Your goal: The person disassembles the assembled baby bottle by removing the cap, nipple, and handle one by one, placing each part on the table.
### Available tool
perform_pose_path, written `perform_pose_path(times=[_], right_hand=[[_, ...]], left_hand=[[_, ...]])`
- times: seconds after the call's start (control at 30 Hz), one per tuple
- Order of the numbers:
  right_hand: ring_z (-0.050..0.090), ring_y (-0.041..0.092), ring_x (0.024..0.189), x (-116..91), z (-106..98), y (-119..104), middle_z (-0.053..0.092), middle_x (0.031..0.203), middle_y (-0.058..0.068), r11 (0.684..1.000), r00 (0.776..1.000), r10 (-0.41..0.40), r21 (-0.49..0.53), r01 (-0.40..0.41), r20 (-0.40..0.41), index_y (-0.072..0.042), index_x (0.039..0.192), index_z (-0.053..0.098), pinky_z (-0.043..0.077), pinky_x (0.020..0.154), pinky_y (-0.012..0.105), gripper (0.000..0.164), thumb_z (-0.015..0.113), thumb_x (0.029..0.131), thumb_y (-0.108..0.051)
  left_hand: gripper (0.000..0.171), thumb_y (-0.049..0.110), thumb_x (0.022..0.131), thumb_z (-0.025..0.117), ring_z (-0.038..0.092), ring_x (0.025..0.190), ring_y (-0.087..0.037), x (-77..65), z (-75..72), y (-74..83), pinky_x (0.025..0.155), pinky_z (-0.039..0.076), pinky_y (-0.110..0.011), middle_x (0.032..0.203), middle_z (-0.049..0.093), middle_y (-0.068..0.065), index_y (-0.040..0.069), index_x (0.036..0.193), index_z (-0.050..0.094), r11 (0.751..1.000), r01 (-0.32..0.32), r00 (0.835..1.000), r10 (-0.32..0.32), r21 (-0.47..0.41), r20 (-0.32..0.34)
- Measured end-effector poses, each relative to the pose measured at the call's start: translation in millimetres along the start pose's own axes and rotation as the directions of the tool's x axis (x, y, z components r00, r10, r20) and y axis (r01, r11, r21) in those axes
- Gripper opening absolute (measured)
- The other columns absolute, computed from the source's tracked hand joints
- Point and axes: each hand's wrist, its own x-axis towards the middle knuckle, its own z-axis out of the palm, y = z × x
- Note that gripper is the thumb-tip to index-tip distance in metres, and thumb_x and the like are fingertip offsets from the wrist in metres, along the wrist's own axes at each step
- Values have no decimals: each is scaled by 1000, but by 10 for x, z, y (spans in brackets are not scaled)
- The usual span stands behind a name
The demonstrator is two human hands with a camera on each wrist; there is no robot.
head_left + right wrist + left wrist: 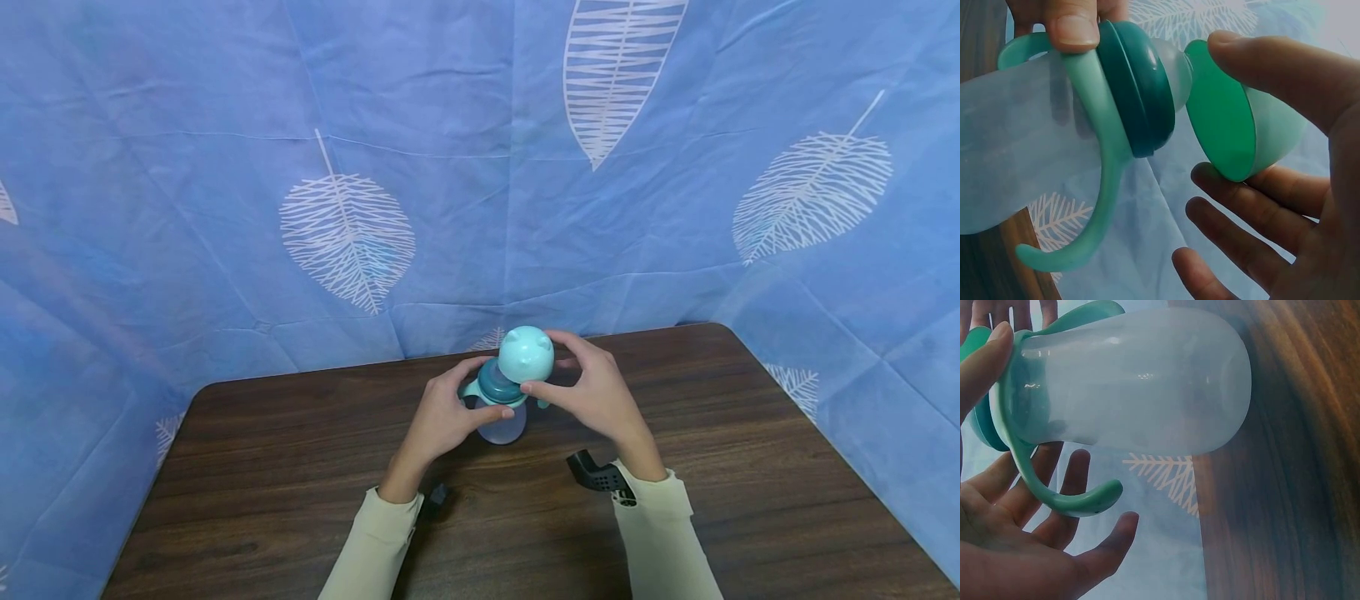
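Observation:
A baby bottle (pixel 1141 381) with a translucent body, a dark teal collar (pixel 1138 90) and two mint handles (pixel 1100 206) is upright near the table's back edge. My left hand (pixel 442 412) grips it round the neck, thumb on the mint handle ring. Above the collar, my right hand (pixel 592 387) holds a round mint cap (pixel 527 354) between thumb and fingers. In the right wrist view the cap's hollow green inside faces the clear nipple (pixel 1175 75), tilted and close beside its tip.
The dark wooden table (pixel 300 467) ends just behind the bottle. Beyond it hangs a blue cloth (pixel 465 208) with white leaf prints, also along both sides. A black wrist camera mount (pixel 596 473) juts out by the right sleeve.

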Motion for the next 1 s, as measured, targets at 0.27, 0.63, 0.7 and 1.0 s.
perform_pose_path(times=[0.27, 0.63, 0.7, 1.0], right_hand=[[72, 44, 118, -1, -3, -19, 66, 146, 20, 1000, 1000, -7, 14, 7, 7, -5, 153, 61, 59, 92, 66, 73, 95, 90, -22], [72, 44, 118, -18, -31, -79, 67, 146, 18, 1000, 1000, -22, -1, 22, -16, -5, 152, 62, 59, 94, 64, 72, 95, 90, -21], [72, 44, 119, -25, -44, -93, 67, 146, 18, 1000, 999, -26, 1, 26, -22, -5, 152, 62, 59, 94, 65, 71, 95, 90, -21], [73, 39, 117, -57, -123, -125, 70, 141, 16, 999, 997, -47, -13, 46, -61, -5, 150, 64, 58, 94, 65, 69, 95, 90, -17]], left_hand=[[77, 24, 85, 100, 69, 124, -30, 2, -7, 2, 100, 57, -55, 143, 71, -12, 7, 151, 65, 1000, 0, 1000, 0, 3, -1], [77, 25, 85, 100, 69, 123, -28, -1, -21, 15, 100, 57, -53, 142, 72, -11, 6, 151, 65, 1000, 6, 1000, -6, -1, 7], [77, 25, 85, 100, 69, 123, -28, -5, -23, 15, 100, 57, -53, 142, 72, -11, 6, 151, 65, 1000, 7, 1000, -7, -2, 7], [77, 26, 86, 99, 69, 123, -31, -11, -30, 15, 99, 57, -55, 141, 72, -11, 7, 152, 64, 1000, 15, 1000, -15, -18, 15]])
